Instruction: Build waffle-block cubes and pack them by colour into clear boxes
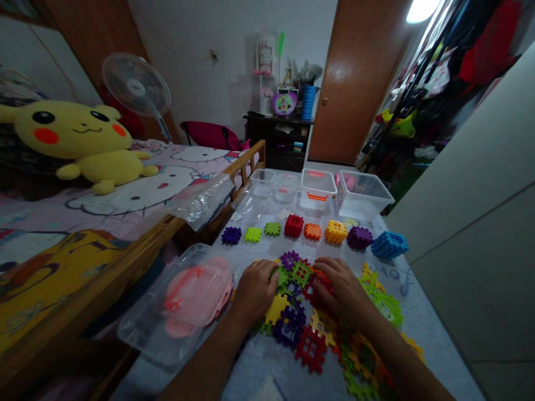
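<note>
A loose heap of notched plastic building tiles in several colours lies on the table between my hands. My left hand [256,291] rests at the heap's left side, fingers curved and thumb apart, against a green tile [283,277]. Over the red tiles [311,292] on the other side, my right hand [343,288] spreads its fingers and thumb; whether the fingertips touch one is partly hidden. Between the hands are a lime window tile [301,272] and a purple tile [289,259]. Nearer me lie a yellow tile [276,309], dark blue tiles [290,323] and a red window tile [311,350].
Behind the heap runs a row of colour-sorted stacks, including a red stack [294,225] and a blue stack [389,245]. Clear bins [363,195] stand at the far end. A transparent lid [146,328] and a pink lid [196,301] lie left, beside a wooden bed rail [167,228].
</note>
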Demonstrator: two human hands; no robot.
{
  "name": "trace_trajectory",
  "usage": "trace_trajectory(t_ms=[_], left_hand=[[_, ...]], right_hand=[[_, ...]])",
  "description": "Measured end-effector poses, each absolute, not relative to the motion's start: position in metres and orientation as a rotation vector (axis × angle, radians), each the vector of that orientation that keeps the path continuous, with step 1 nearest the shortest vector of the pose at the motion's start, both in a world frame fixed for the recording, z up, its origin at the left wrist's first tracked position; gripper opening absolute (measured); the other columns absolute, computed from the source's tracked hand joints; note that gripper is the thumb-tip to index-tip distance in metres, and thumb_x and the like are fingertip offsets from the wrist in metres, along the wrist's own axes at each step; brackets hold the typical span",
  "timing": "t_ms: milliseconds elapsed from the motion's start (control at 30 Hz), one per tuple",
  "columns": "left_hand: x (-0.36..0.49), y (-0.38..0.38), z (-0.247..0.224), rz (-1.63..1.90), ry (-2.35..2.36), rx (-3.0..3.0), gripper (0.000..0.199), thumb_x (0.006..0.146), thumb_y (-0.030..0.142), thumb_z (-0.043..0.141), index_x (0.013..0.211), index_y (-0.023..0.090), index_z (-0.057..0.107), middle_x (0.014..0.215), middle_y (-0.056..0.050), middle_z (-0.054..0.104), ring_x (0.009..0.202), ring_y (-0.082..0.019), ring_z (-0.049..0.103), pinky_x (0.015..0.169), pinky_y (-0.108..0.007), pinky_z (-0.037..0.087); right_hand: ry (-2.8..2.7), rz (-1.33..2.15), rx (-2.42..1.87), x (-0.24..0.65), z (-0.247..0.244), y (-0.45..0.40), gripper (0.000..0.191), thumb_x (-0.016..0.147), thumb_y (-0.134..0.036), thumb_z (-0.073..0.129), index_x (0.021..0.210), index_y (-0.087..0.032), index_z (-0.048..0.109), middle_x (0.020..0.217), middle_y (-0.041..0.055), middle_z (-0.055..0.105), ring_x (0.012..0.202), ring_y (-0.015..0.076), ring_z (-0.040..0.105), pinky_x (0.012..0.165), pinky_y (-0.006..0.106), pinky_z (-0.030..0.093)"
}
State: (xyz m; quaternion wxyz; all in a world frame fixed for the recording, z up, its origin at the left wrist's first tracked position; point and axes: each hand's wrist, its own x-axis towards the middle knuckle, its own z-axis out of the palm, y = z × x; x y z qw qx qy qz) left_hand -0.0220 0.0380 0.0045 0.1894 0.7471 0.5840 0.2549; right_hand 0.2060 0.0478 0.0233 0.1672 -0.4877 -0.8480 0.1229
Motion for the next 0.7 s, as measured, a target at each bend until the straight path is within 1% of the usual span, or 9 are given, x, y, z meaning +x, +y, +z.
trace_trajectory(t_ms=[67,100,167,267,400,500,567,633,700], left_hand=[[-0.022,0.038,0.004,0.747,1.632,2.088,0.027,0.093,0.02,0.04,0.104,0.018,0.066,0.106,-0.007,0.07,0.103,-0.021,0.061,0.096,-0.037,0.045],[-0.023,0.038,0.004,0.764,1.631,2.079,0.029,0.093,0.019,0.039,0.105,0.018,0.065,0.107,-0.007,0.07,0.104,-0.021,0.061,0.096,-0.037,0.045],[-0.024,0.039,0.004,0.798,1.637,2.055,0.031,0.093,0.017,0.038,0.106,0.017,0.065,0.107,-0.007,0.07,0.104,-0.02,0.061,0.097,-0.036,0.045],[-0.026,0.039,0.004,0.833,1.658,2.028,0.031,0.092,0.016,0.038,0.105,0.018,0.065,0.106,-0.007,0.07,0.103,-0.02,0.061,0.096,-0.036,0.046],[-0.027,0.039,0.002,0.846,1.664,2.013,0.031,0.09,0.014,0.038,0.104,0.018,0.065,0.106,-0.007,0.069,0.104,-0.02,0.061,0.096,-0.036,0.046],[-0.028,0.039,0.001,0.883,1.678,1.958,0.032,0.088,0.013,0.038,0.106,0.018,0.065,0.108,-0.007,0.069,0.105,-0.02,0.062,0.097,-0.037,0.046],[-0.029,0.04,0.001,0.929,1.686,1.891,0.033,0.088,0.014,0.038,0.106,0.018,0.065,0.109,-0.007,0.069,0.106,-0.02,0.062,0.098,-0.037,0.047],[-0.03,0.04,0.002,0.977,1.681,1.819,0.032,0.088,0.016,0.039,0.106,0.018,0.064,0.109,-0.007,0.069,0.106,-0.02,0.062,0.097,-0.037,0.048],[-0.03,0.041,0.003,1.001,1.668,1.773,0.03,0.088,0.018,0.04,0.105,0.019,0.064,0.108,-0.006,0.07,0.105,-0.02,0.063,0.096,-0.037,0.048]], right_hand=[[-2.462,0.353,-1.34,0.197,0.023,0.048,0.047,0.084,-0.021,0.058,0.131,-0.021,0.053,0.136,0.0106,0.054,0.121,0.0279,0.046,0.104,0.046,0.038],[-2.495,0.359,-1.33,0.192,0.022,0.048,0.056,0.081,-0.02,0.06,0.136,-0.021,0.049,0.14,0.0099,0.051,0.123,0.0289,0.044,0.105,0.047,0.036],[-2.546,0.38,-1.33,0.185,0.021,0.049,0.06,0.078,-0.019,0.062,0.137,-0.023,0.049,0.139,0.0087,0.052,0.122,0.0293,0.044,0.105,0.046,0.036],[-2.57,0.407,-1.351,0.179,0.02,0.051,0.051,0.079,-0.019,0.061,0.129,-0.023,0.056,0.128,0.0089,0.059,0.114,0.0273,0.049,0.1,0.043,0.039],[-2.517,0.413,-1.379,0.183,0.023,0.052,0.043,0.077,-0.02,0.06,0.12,-0.022,0.061,0.117,0.0084,0.065,0.107,0.0262,0.054,0.095,0.042,0.039],[-2.396,0.502,-1.387,0.192,0.03,0.054,0.033,0.082,-0.025,0.055,0.113,-0.022,0.063,0.11,0.0086,0.067,0.102,0.0251,0.057,0.092,0.04,0.041],[-2.327,0.589,-1.41,0.199,0.037,0.056,0.026,0.088,-0.029,0.045,0.105,-0.021,0.064,0.099,0.0076,0.069,0.092,0.0227,0.06,0.083,0.036,0.044],[-2.326,0.656,-1.461,0.206,0.042,0.06,0.03,0.092,-0.028,0.035,0.091,-0.02,0.064,0.082,0.0046,0.067,0.077,0.0195,0.06,0.071,0.031,0.044],[-2.399,0.664,-1.515,0.21,0.042,0.065,0.033,0.093,-0.024,0.032,0.079,-0.02,0.062,0.072,0.003,0.061,0.068,0.0175,0.056,0.066,0.029,0.041]])
